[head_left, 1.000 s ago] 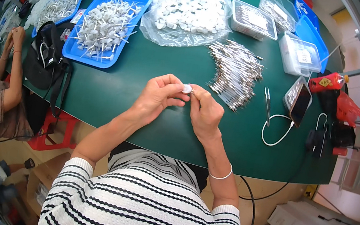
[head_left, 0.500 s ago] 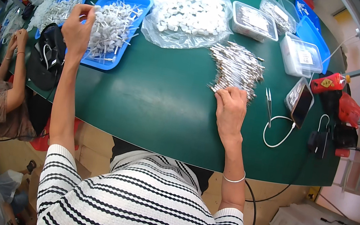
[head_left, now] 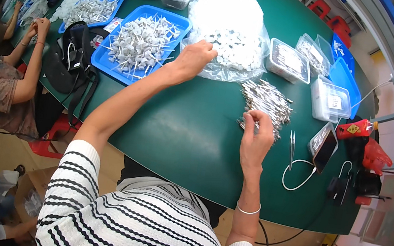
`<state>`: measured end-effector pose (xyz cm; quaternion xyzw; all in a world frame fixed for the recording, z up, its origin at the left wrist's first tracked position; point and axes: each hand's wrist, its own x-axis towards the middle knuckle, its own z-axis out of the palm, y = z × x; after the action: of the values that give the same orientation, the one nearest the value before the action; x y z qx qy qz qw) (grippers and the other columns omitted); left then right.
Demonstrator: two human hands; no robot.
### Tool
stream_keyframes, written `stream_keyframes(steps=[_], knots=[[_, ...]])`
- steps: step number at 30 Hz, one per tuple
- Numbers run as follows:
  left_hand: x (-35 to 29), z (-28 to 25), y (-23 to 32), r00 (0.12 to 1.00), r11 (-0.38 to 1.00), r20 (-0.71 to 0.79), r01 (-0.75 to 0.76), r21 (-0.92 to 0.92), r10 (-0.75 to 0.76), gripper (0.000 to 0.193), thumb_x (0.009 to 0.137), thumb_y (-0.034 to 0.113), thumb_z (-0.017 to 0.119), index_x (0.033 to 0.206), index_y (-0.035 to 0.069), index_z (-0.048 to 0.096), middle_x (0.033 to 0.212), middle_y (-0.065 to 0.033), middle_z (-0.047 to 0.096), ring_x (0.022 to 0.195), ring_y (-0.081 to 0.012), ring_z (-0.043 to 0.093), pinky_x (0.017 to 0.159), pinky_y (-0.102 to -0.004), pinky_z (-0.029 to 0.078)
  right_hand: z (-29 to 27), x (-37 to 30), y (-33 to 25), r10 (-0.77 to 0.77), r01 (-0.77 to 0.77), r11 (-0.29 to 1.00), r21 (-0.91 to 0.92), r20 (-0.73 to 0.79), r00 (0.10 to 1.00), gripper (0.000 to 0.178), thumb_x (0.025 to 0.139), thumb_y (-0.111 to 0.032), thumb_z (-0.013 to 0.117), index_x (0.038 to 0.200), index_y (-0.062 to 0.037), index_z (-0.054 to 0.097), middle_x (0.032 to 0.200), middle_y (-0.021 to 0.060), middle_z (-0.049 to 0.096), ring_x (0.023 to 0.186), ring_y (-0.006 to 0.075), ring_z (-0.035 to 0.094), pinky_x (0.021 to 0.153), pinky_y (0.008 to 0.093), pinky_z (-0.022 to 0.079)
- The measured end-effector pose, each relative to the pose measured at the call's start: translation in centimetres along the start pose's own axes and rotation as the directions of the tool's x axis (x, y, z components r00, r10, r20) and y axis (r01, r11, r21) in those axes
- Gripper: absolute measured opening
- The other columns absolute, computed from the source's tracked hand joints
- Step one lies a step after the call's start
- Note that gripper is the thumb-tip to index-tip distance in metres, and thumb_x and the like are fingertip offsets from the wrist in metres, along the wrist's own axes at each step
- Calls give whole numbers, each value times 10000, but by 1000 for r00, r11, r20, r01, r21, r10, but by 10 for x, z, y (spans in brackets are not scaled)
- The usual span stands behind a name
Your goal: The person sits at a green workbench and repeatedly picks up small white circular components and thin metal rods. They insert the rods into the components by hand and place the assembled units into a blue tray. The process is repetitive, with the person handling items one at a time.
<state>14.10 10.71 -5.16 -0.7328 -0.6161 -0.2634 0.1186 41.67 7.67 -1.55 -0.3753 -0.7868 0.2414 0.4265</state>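
Left hand: the left hand [head_left: 196,60] is over the near left edge of the clear bag [head_left: 245,76], fingers bent and bunched beside the white caps [head_left: 235,52]; cannot tell whether anything is pinched.
Right hand: the right hand [head_left: 256,139] is at the near edge of the metal rods [head_left: 268,99], thumb and forefinger curled toward each other; grip on a rod cannot be told.
Caps: loose, heaped in the bag at the far side of the green bench [head_left: 174,137].
Rods: piled directly on the bench, right of centre.
Blue tray: the blue tray [head_left: 101,59], left of the bag, carries white-headed stems [head_left: 139,46].
Tweezers: the tweezers [head_left: 292,148] lie right of the rods, near a phone [head_left: 325,151].
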Motion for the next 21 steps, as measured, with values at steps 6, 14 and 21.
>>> stream_keyframes(steps=[6, 14, 21], knots=[[12, 10, -8, 994, 993, 110, -35, 109, 23, 72, 773, 38, 611, 841, 14, 613, 863, -149, 602, 862, -311, 588, 723, -378, 514, -4, -1, 17, 298, -348, 542, 764, 213, 931, 107, 896, -41, 608, 1000, -14, 611, 837, 30, 622, 746, 85, 578, 665, 223, 458], [-42, -32, 80, 871, 277, 381, 466, -840, -311, 96, 869, 72, 651, 838, 11, 584, 880, -76, 666, 799, -110, 633, 715, -248, 519, 5, -13, 15, 303, -443, 64, 894, 406, 862, 171, 919, -58, 591, 1073, 14, 605, 893, 76, 645, 772, 119, 604, 730, 264, 505], [-58, -29, 116, 739, -248, 626, 576, -779, -250, 169, 881, 92, 649, 1012, -6, 609, 903, -77, 676, 803, -108, 646, 689, -224, 532, 22, -20, 11, 317, -512, -15, 859, 490, 812, 129, 947, -121, 563, 1019, -17, 588, 935, 95, 662, 851, 156, 657, 780, 287, 536]])
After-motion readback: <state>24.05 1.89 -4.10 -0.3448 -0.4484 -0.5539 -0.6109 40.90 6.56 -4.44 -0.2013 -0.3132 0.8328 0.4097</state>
